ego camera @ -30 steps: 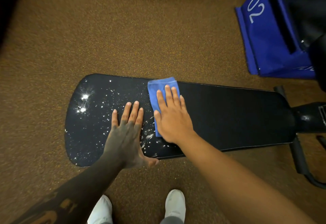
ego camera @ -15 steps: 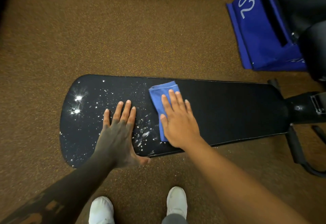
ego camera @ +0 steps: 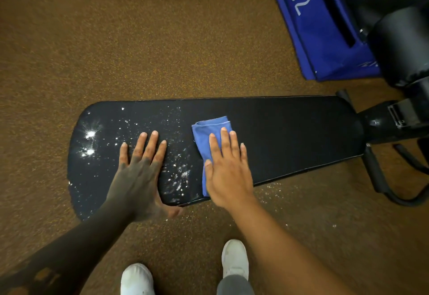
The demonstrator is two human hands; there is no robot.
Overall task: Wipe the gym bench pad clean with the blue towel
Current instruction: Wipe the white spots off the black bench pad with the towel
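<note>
**Q:** Which step is shown?

**A:** The wiping stroke. The folded towel (ego camera: 206,132) is laid flat across the middle of the pad (ego camera: 290,136). It is pressed down by the right hand (ego camera: 227,174), whose fingers are held straight and close together; nothing is gripped. The left hand (ego camera: 137,174) is spread flat on the pad near the towel, fingers straight, thumb past the near edge. The pad appears to be steadied by it.

**Q:** How much is judged done?

**A:** About half. The pad to the right of the towel is seen dark and bare. To the left it is scattered with white specks (ego camera: 181,174), thickest between the two hands and toward the rounded end. A few are also seen on the floor (ego camera: 278,189) just below the near edge.

**Q:** How is the stroke best carried out?

**A:** Even pressure should be applied through the whole palm, so that the fold is not dragged open. The towel is best pushed leftward, toward the soiled end, in overlapping passes from the far edge to the near edge. The left hand rests among specks, so it should be lifted clear before it is reached and the patch beneath it wiped too. Specks are better gathered into the fold than swept over the edge.
</note>
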